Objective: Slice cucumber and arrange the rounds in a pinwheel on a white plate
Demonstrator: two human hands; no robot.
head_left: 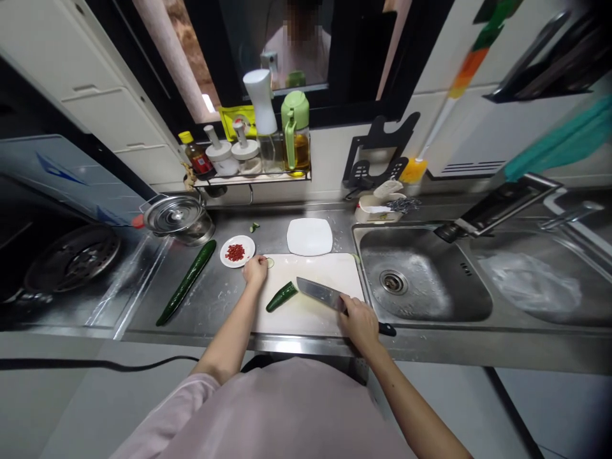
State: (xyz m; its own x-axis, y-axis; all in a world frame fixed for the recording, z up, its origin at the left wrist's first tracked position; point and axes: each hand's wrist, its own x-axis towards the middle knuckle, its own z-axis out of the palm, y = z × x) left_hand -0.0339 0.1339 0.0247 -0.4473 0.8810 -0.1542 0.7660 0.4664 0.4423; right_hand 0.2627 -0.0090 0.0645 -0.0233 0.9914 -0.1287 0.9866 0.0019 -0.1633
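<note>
A white cutting board lies on the steel counter in front of me. On it rests a short piece of cucumber. My right hand is closed around the handle of a kitchen knife, whose blade tip lies next to the cucumber piece. My left hand is at the board's far left corner, fingers pinched at a thin cucumber slice. A whole long cucumber lies on the counter to the left.
A small dish of red bits and an empty white plate sit behind the board. A steel pot stands at left by the stove. The sink is at right. A rack of bottles lines the wall.
</note>
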